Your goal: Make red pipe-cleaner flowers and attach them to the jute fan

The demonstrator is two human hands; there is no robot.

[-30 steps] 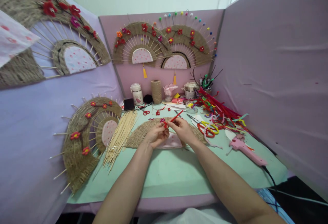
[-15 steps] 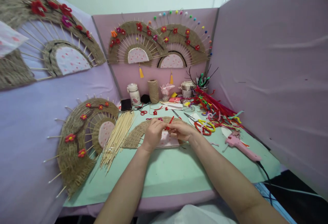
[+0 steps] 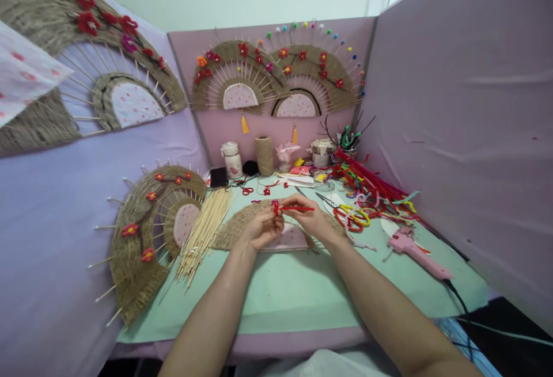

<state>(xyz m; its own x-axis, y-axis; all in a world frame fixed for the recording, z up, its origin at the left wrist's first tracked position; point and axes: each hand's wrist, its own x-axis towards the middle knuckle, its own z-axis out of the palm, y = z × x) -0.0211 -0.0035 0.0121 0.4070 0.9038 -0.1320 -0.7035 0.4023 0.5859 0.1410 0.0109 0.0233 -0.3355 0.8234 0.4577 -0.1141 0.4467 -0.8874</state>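
Note:
Between my two hands is a red pipe cleaner, bent into small loops at its left end and straight toward the right. My left hand, palm partly turned up, pinches the looped end. The fingers of my right hand are closed on the pipe cleaner just right of the loops, and its straight tail sticks out past them. Beneath both hands a twine-woven fan lies flat on the table, with a pink-spotted half-round centre partly hidden by my hands.
On the right lie scissors, a pink glue gun and a heap of coloured pipe cleaners. Thin sticks and another flowered fan are at left. A twine spool and white bottle stand behind.
My left hand has rolled palm-up, and my right hand has shifted its hold. The pipe cleaner's straight tail, upright before, now points right. The whole view has shifted slightly.

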